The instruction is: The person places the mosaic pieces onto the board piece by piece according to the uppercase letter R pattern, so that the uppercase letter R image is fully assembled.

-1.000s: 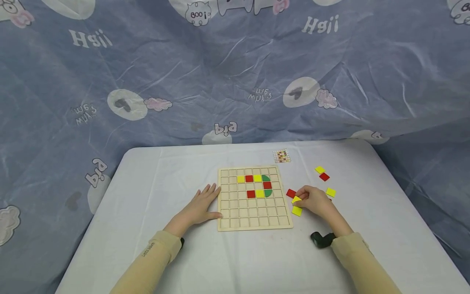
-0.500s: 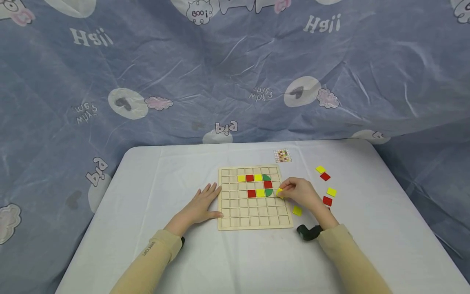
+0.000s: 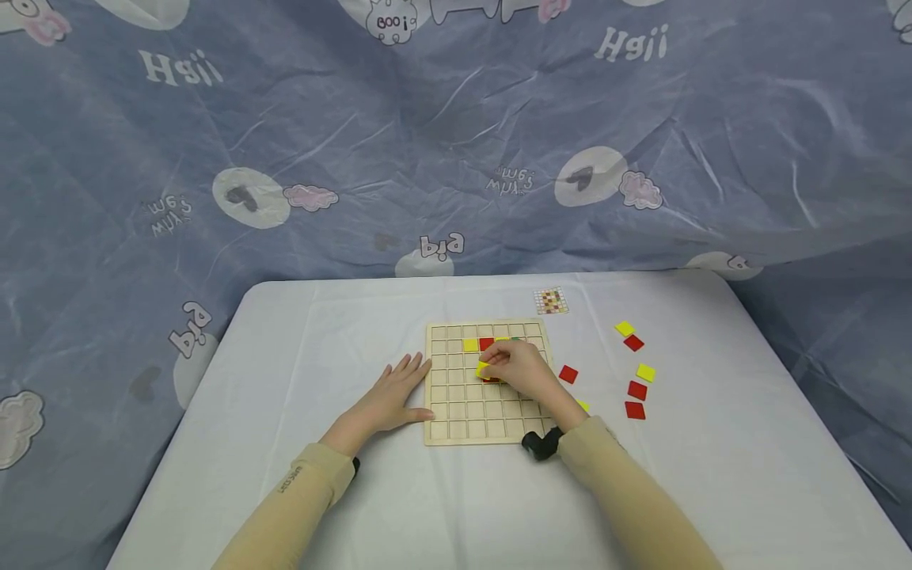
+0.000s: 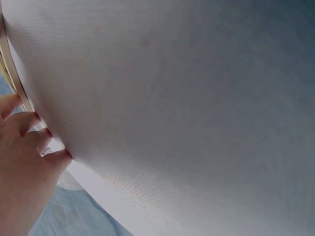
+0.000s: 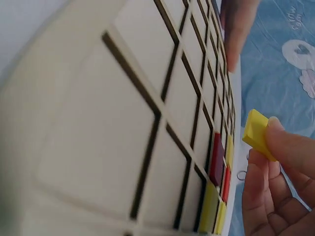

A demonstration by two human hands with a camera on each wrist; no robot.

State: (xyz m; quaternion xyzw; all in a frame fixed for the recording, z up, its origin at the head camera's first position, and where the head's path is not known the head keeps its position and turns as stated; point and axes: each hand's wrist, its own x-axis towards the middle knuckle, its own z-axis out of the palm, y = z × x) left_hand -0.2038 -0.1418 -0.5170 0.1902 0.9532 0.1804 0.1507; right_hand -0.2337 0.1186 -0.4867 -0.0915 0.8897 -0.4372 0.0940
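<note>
My right hand (image 3: 523, 370) pinches a yellow square tile (image 5: 258, 133) between thumb and fingers, just above the wooden grid board (image 3: 456, 412). In the head view that hand hides part of the coloured pieces set in the board. Still visible there are a yellow tile (image 3: 471, 345) and a red tile (image 3: 487, 343) in the upper part. The right wrist view shows a dark red tile (image 5: 216, 160) and others in their cells. At the board's left edge rests my left hand (image 3: 385, 402), fingers spread and thumb touching the rim.
Right of the board lie loose tiles: a red one (image 3: 568, 374), a yellow one (image 3: 645, 373), and several more. A small printed pattern card (image 3: 551, 301) lies behind the board. The white table (image 3: 342, 332) meets a blue patterned cloth (image 3: 399, 142) at the back.
My right hand picked up a yellow tile from right of the board and carried it left over the grid. The left hand has stayed at the board's edge.
</note>
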